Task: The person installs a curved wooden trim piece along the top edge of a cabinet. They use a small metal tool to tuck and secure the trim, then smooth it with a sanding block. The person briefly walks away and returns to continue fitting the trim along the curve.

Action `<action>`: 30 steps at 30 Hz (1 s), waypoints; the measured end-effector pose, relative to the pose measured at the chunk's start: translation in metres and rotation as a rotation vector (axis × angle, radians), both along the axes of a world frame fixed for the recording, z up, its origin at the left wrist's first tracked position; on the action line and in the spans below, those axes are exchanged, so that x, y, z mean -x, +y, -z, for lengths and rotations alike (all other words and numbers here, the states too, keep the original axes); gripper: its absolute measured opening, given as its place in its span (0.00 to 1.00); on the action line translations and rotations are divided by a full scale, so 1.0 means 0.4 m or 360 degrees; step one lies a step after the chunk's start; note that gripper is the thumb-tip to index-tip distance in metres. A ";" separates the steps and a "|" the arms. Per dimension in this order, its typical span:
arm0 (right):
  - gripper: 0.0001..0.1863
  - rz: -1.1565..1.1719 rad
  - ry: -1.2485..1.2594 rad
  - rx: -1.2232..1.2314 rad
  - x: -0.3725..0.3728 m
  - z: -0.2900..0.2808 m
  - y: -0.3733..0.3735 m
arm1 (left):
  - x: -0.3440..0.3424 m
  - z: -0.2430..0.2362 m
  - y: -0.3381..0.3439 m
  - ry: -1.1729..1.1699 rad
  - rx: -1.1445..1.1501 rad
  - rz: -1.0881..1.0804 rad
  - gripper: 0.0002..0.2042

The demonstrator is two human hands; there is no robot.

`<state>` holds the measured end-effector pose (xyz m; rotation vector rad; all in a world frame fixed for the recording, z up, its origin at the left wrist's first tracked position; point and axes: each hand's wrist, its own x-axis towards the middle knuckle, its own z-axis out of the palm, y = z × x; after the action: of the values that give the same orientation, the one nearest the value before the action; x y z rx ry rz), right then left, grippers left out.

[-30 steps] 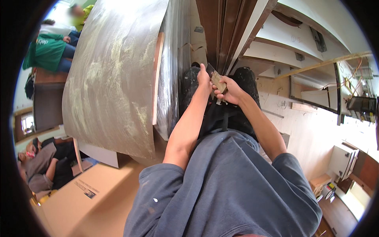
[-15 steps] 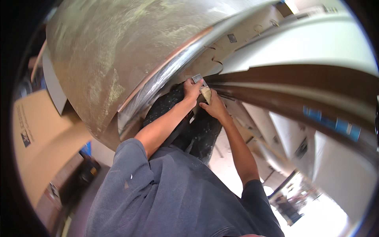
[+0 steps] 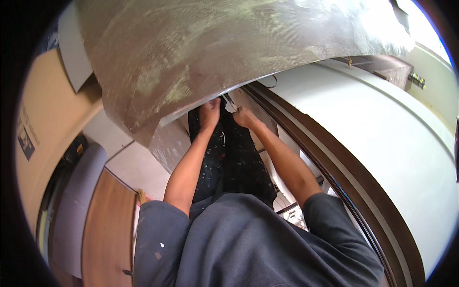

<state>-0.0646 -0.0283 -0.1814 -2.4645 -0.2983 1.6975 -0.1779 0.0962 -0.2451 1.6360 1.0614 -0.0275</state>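
A large brown sheet (image 3: 201, 52) with pale, greenish smears spreads across the upper part of the view. My left hand (image 3: 209, 114) is closed just beneath its near edge; whatever its fingers hold is hidden. Close by on the right, my right hand (image 3: 245, 117) grips a slim scraper-like tool (image 3: 230, 102), dark toward the sheet and paler toward the hand. The tool's far end disappears at the sheet's edge. Below both hands are my black, paint-spotted trousers (image 3: 234, 158).
At the left stands a large cardboard box (image 3: 48, 115) beside a grey panel (image 3: 74, 52). A wooden board (image 3: 107, 225) and a grey rounded piece (image 3: 86, 191) lie lower left. Along the right runs a long white panel (image 3: 373, 138) with a brown frame (image 3: 334, 162).
My view has swung, and the sheet's edge now lies more level above my hands. The grey plate at my left fingers is out of sight. My right hand still grips a tool.
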 end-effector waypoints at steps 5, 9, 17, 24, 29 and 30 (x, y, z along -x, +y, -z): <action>0.38 -0.0405 0.0012 0.0039 0.007 0.069 0.040 | 0.388 0.010 0.071 0.0249 -0.0119 -0.0609 0.08; 0.30 0.0204 0.0344 0.0093 0.055 0.105 0.101 | 0.660 0.043 0.116 0.0532 -0.0659 -0.1020 0.11; 0.13 0.1000 0.0608 -0.0149 0.324 0.419 0.230 | 0.903 0.256 0.243 0.0985 -0.0394 -0.1088 0.40; 0.17 0.1293 0.0936 -0.0245 0.444 0.464 0.310 | 0.943 0.323 0.284 0.1139 0.0026 -0.0974 0.49; 0.29 0.1069 0.0642 -0.0108 0.481 0.359 0.386 | 0.925 0.254 0.320 0.0994 0.0181 -0.0925 0.50; 0.34 0.1016 0.0655 -0.0092 0.485 0.354 0.395 | 0.920 0.239 0.318 0.1006 0.0201 -0.0913 0.50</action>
<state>-0.2584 0.1297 -0.3228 -1.8093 0.4298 1.7779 -0.5460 0.2234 -0.3407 1.1737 1.9405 -0.2382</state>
